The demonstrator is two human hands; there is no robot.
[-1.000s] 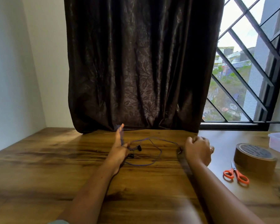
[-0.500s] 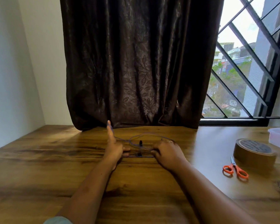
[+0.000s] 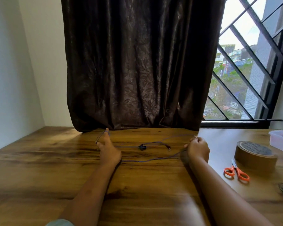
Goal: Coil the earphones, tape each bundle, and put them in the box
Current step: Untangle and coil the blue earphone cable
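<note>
The earphones [image 3: 141, 146] are a thin purple cable drawn out into a long, slack loop across the bench [image 3: 39, 160]; one end is hooked round the raised finger and thumb of the left hand [image 3: 109, 150]; the other is gripped in the curled fingers of the right hand [image 3: 198, 149]; the black buds [image 3: 142, 145] lie between them; the brown tape roll [image 3: 255, 152] lies flat at the right; the pale plastic box [image 3: 281, 141] sits just behind it.

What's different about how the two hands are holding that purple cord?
The left hand has one finger straight and thumb spread, the earphone cord looped round them; the right hand is curled in a fist gripping the cord. The left hand is farther from the tape roll than the right hand. Both are low over the table, cord strung between them.
</note>
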